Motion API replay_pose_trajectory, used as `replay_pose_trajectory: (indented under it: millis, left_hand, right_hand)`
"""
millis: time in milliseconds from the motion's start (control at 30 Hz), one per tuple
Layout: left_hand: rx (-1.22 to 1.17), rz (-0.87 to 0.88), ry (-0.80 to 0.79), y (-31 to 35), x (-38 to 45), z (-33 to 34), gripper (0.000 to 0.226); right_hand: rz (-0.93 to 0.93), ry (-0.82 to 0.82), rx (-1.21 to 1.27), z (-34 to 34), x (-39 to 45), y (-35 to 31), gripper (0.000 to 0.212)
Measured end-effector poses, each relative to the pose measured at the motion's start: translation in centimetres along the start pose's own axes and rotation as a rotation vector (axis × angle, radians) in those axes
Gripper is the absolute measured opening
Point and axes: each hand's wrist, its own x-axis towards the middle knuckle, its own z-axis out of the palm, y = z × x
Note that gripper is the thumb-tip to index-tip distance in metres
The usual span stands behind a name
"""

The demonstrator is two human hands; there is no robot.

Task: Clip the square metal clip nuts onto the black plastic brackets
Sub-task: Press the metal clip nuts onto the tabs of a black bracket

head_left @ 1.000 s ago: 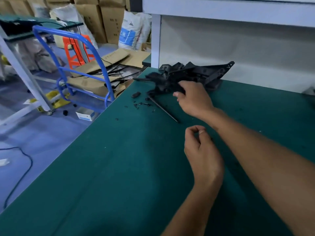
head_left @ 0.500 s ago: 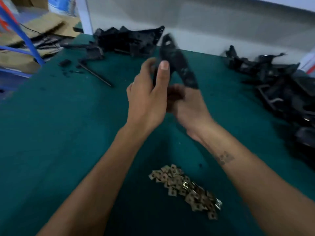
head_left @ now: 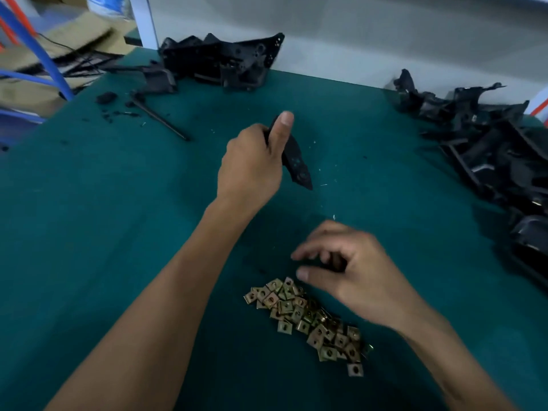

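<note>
Left hand (head_left: 252,164) gripping black plastic bracket (head_left: 296,164) above green table (head_left: 103,218); right hand (head_left: 353,274) loosely curled, holding nothing, over clip nuts (head_left: 308,318).

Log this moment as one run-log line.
left hand: grips black bracket | right hand: open, hovering above clip nut pile | nut: not yet picked

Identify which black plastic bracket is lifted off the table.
The bracket gripped in the left hand; the piles at the back and at the right lie on the table.
</note>
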Motion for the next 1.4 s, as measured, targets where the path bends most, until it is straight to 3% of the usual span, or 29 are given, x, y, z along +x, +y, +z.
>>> replay_pose_trajectory:
  millis: [167, 267, 400, 500, 633, 700, 833, 967, 1133, 1233, 1400]
  left_hand:
    - [0.259, -0.037, 0.013, -1.4, -0.5, 0.8, 0.051]
    - [0.379, -0.029, -0.009, -1.8, -0.7, 1.3, 0.029]
    - [0.437, -0.041, -0.137, -2.5, -0.7, 1.4, 0.021]
    - [0.305, -0.040, -0.287, -3.1, 0.3, 0.9, 0.033]
    - [-0.079, -0.069, -0.436, -3.8, 0.9, 0.2, 0.034]
    - [-0.234, -0.071, -0.482, -3.9, 0.5, 0.0, 0.028]
    - [-0.632, -0.218, -0.525, -3.7, 0.2, -0.4, 0.028]
    - [-0.957, -0.293, -0.590, -3.6, 0.2, -0.4, 0.023]
    - [-0.943, -0.110, -0.666, -4.2, 0.1, 0.4, 0.024]
    - [-0.987, -0.085, -0.719, -4.3, 0.1, 1.4, 0.045]
    - [-0.973, -0.084, -0.778, -4.3, 0.4, 2.2, 0.045]
  right_hand:
    - [-0.016, -0.084, -0.062, -0.2, -0.6, 0.4, 0.017]
    - [-0.001, -0.128, -0.041, -0.7, -0.7, 0.2, 0.019]
    - [-0.002, -0.181, -0.063, -1.0, -0.8, 0.2, 0.020]
    - [-0.040, -0.166, -0.094, -0.6, -0.8, 0.4, 0.009]
    - [-0.092, -0.180, -0.048, -0.9, -0.8, 1.3, 0.005]
    - [-0.066, -0.126, 0.216, -1.4, -0.6, 1.8, 0.003]
    - [0.068, 0.253, 0.900, -2.5, 1.3, 2.9, 0.009]
    - [0.101, 0.372, 1.085, -3.2, 4.6, 3.3, 0.010]
    - [0.101, 0.365, 1.125, -2.6, 6.8, 3.6, 0.013]
    - [0.082, 0.281, 1.106, -2.6, 6.8, 3.8, 0.012]
    - [0.071, 0.215, 1.103, -2.6, 7.0, 4.2, 0.012]
